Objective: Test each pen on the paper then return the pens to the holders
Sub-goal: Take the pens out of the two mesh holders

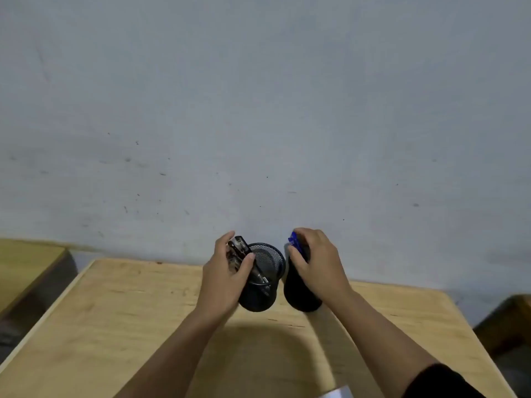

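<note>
Two black wire-mesh cylindrical pen holders stand side by side on the light wooden table [120,317], near its far edge by the grey wall [258,110]. The left hand [227,278] is closed around a bundle of black-capped pens [240,248], angled into the left holder [263,285]. Just right of that holder, the right hand [316,265] covers the right holder [298,297], fingers gripping blue-capped pens [296,242] at its mouth. A white paper corner [340,393] shows at the table's near edge.
</note>
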Available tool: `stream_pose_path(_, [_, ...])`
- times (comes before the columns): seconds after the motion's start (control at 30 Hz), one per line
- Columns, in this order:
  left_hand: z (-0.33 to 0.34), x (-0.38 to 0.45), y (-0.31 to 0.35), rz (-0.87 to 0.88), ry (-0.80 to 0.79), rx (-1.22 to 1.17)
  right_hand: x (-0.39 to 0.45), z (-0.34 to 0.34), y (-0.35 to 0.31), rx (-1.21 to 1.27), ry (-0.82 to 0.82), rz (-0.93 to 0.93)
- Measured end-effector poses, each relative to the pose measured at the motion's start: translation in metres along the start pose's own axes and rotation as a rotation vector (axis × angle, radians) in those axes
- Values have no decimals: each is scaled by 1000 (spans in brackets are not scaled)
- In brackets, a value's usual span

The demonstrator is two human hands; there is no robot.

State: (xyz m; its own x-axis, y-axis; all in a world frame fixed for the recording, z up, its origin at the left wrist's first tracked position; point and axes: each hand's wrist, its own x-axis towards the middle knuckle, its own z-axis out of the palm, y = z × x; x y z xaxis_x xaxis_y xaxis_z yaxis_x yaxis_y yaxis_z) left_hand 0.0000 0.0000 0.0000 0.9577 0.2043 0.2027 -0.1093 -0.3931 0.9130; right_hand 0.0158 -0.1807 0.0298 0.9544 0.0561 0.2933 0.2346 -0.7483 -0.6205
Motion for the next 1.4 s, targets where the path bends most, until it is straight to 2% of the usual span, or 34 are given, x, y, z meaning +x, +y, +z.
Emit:
stream_pose_path(0.13, [7, 7, 4, -52, -21, -95, 4, 7, -1, -10, 20, -32])
stream_pose_path(0.27, [11, 13, 3, -36, -61, -175, 8, 8, 0, -19, -13, -108])
stream_pose_path(0.47, [18, 15, 1, -23, -49, -298, 8, 5, 2, 70, 45, -111])
stream_pose_path(0.8, [12, 24, 16, 75, -58, -340, 8, -13, -5, 242, 86, 35])
stream_pose_path(0.93, [-2, 31, 34, 132, -36, -350, 13, -35, -21, 352, 168, 64])
stream_pose_path(1.1, [-23, 34, 75, 231, -20, -414, 10, -75, -49, 510, 317, 8])
stream_pose_path(1.23, [-34, 14, 96, 289, 61, -532, -10, -96, -64, 695, 435, -30])
stream_pose_path(1.4, [-37, -33, 93, 253, 202, -725, -62, -99, -56, 929, 549, -7])
